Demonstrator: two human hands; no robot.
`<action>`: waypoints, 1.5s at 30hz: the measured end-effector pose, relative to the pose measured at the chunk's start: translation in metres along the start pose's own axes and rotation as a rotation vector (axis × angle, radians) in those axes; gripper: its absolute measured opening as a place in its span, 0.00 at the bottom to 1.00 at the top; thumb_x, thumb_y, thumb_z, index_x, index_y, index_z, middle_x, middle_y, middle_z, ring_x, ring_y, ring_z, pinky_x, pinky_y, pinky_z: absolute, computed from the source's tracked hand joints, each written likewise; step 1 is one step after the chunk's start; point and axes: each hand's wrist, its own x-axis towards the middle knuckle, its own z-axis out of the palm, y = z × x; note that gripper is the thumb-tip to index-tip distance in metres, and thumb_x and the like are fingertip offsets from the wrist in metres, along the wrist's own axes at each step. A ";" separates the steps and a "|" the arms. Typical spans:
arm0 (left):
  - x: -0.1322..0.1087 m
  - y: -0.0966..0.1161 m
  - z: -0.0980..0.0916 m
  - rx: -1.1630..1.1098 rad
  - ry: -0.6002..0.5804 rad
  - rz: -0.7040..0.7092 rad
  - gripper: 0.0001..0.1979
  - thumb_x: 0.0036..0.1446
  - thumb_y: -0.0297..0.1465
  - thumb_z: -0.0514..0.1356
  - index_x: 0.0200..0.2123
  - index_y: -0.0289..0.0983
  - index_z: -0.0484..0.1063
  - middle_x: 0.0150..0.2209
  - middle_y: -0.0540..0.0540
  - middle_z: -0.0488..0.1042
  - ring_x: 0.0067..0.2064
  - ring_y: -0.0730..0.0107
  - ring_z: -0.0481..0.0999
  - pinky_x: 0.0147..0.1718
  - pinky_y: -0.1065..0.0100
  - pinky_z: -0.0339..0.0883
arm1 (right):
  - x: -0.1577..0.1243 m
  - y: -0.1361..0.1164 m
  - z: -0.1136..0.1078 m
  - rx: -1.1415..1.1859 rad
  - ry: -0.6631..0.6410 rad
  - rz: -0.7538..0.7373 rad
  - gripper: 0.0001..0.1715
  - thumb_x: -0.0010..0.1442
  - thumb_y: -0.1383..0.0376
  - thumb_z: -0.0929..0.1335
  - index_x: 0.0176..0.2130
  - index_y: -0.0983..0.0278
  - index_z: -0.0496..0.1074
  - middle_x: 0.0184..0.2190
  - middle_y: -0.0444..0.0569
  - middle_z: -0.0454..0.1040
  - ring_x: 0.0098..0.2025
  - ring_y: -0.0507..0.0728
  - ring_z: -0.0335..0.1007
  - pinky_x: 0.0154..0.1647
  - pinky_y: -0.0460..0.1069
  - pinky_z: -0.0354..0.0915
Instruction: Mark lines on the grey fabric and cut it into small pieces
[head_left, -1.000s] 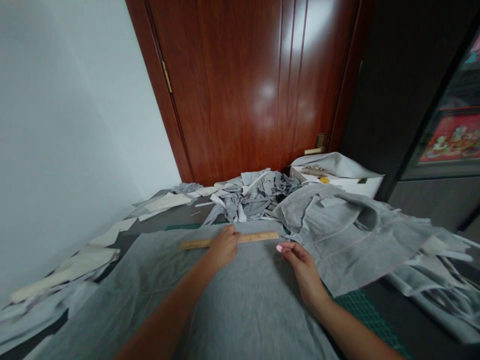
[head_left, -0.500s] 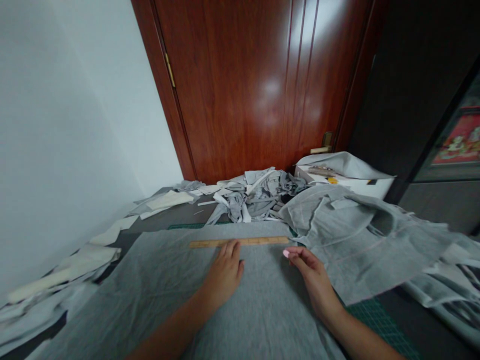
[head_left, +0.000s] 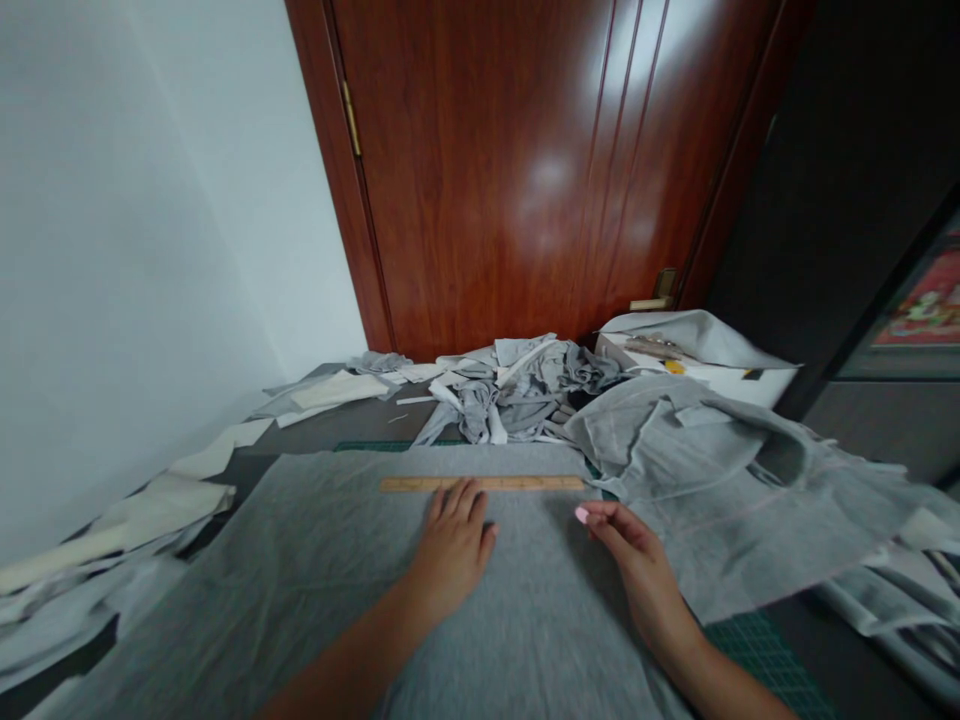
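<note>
Your left hand (head_left: 454, 550) lies open with its fingers spread, their tips on the wooden ruler (head_left: 532, 483) and the palm over the grey cloth (head_left: 525, 590). The ruler rests crosswise near the cloth's far edge. Your right hand (head_left: 637, 555) pinches a small pink piece (head_left: 581, 515), chalk perhaps, just on your side of the ruler's right end; whether it touches the cloth, you cannot tell from here.

Your fingertips bear near the ruler's middle, so its ends are probably the likeliest to swing. Press straight down with spread fingers rather than pushing forward, and square the ruler to the far edge by eye. Smooth any ripple under it first, since a wrinkle would throw the edge off. Hold the pink piece lightly and close to its tip, and mind the loose grey fabric (head_left: 750, 540) beside your right hand: brushing it could tug the cloth.
</note>
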 end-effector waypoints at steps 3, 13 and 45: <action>0.001 0.000 -0.001 0.009 -0.044 0.016 0.21 0.67 0.34 0.48 0.57 0.31 0.65 0.61 0.37 0.64 0.64 0.54 0.59 0.62 0.48 0.51 | 0.000 0.000 0.000 0.005 -0.006 0.011 0.14 0.49 0.53 0.72 0.31 0.61 0.76 0.26 0.44 0.69 0.33 0.56 0.62 0.37 0.48 0.58; 0.004 -0.001 0.000 0.009 -0.109 0.040 0.23 0.66 0.34 0.46 0.60 0.30 0.62 0.63 0.37 0.60 0.65 0.56 0.56 0.62 0.51 0.51 | -0.002 0.000 -0.001 -0.006 -0.014 0.013 0.15 0.50 0.52 0.72 0.31 0.61 0.75 0.27 0.44 0.68 0.33 0.56 0.62 0.38 0.49 0.58; 0.015 -0.007 0.003 -0.077 -0.149 0.075 0.23 0.66 0.34 0.46 0.62 0.31 0.59 0.64 0.37 0.58 0.67 0.60 0.53 0.63 0.53 0.48 | -0.003 -0.005 0.002 -0.008 0.008 0.000 0.15 0.48 0.52 0.73 0.31 0.61 0.76 0.28 0.45 0.72 0.33 0.56 0.64 0.37 0.49 0.61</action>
